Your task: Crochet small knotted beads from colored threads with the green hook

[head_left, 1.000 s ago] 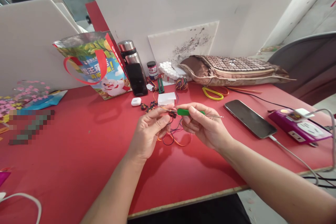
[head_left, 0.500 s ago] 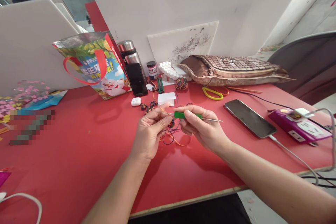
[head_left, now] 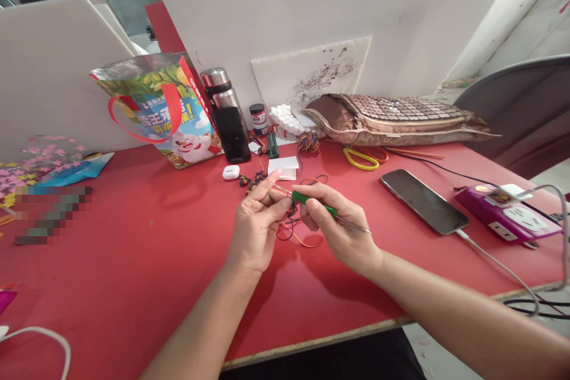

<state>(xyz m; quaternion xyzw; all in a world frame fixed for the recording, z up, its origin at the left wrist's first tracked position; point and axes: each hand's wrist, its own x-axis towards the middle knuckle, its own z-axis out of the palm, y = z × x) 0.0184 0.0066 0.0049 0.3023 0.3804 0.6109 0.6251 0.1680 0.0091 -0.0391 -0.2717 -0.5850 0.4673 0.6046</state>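
In my right hand is a crochet hook with a green grip and a thin metal shaft at each end. Its left tip reaches in among the fingers of my left hand. There, thumb and forefinger pinch a small dark crocheted piece of multicoloured yarn, mostly hidden by the fingers. Loose orange and dark strands of yarn trail beneath the hands onto the red table. Just beyond my left hand lies more knotted multicoloured yarnwork, beside a folded white paper.
A yarn ball, yellow-handled scissors and a white earbud case lie beyond the hands. On the right are a charging phone and a purple power strip. A printed bag, upright phone and steel flask stand behind.
My right hand has turned, so the hook now slants, its right end lower and its left tip pointing up toward the left fingers. My left hand has shifted slightly, still pinching the piece.
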